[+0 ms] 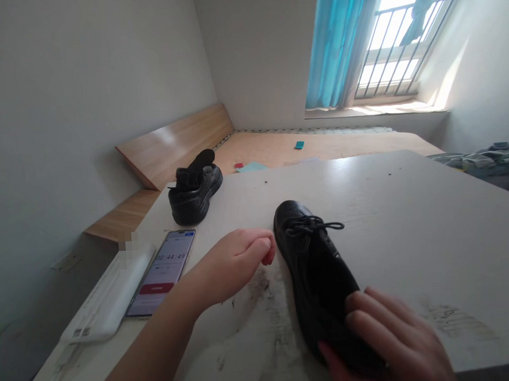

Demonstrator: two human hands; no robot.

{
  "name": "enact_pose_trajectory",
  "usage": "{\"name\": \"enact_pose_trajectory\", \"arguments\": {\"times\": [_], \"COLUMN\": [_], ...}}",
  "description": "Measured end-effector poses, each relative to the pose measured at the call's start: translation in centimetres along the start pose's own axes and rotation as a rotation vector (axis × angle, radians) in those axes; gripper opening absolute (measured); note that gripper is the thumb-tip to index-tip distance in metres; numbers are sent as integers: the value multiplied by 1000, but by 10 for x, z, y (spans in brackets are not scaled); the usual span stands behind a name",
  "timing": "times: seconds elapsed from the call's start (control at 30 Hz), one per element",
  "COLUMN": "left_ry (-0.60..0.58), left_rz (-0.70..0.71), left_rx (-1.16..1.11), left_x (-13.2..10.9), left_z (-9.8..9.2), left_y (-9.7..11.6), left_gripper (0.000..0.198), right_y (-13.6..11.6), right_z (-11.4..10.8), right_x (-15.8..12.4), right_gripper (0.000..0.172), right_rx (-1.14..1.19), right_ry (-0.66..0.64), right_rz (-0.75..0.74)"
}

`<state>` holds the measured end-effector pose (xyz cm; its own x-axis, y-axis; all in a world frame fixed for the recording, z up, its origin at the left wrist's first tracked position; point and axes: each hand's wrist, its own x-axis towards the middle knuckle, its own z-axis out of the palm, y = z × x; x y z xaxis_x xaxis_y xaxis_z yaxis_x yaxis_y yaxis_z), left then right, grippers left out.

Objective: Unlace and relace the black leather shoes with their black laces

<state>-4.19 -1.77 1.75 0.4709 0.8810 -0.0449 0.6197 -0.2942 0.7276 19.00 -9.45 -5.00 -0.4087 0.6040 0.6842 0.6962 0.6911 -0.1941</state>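
A black lace-up shoe (315, 267) lies on the white table (411, 215), toe pointing away from me. My right hand (388, 337) wraps round its heel end near the table's front edge. My left hand (237, 260) rests just left of the shoe's toe, fingers curled into a loose fist with the fingertips pinched together; whether anything is in them is not clear. A second black shoe (194, 188) with an insole sticking up out of it stands at the table's far left corner.
A phone (162, 271) showing a timer lies left of my left arm, beside a white oblong device (108, 300) at the table's left edge. Dark smudges mark the tabletop. Behind are a wooden bed base (320, 143), a barred window and a blue curtain.
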Motion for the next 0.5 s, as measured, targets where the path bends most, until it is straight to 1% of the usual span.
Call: {"name": "enact_pose_trajectory", "arguments": {"times": [0.07,0.1,0.17,0.23,0.3,0.33,0.37,0.43,0.5], "left_ry": [28,30,19,-3,-20,-34,-64,-185,-360], "left_rz": [-33,-38,-22,11,40,55,79,155,270], "left_rx": [66,93,119,115,79,41,-18,-200,-392], "left_x": [1,1,1,0,-2,-4,-7,-14,-23], "left_z": [2,4,6,8,8,7,6,2,0], "left_y": [-2,-3,-3,-1,3,6,9,15,21], "left_gripper": [26,25,23,23,21,19,19,21,24], "right_y": [34,53,95,137,175,192,207,233,254], "right_z": [-7,-12,-23,-38,-54,-62,-70,-83,-93], "right_x": [5,7,11,13,16,17,18,18,16], "right_gripper": [23,24,23,22,30,25,25,29,36], "right_rx": [-15,-49,-142,-241,-314,-350,-353,-343,-324], "right_ry": [7,0,34,41,-21,-31,-69,-79,-43], "right_rz": [-13,-47,-5,183,412,526,611,730,819]}}
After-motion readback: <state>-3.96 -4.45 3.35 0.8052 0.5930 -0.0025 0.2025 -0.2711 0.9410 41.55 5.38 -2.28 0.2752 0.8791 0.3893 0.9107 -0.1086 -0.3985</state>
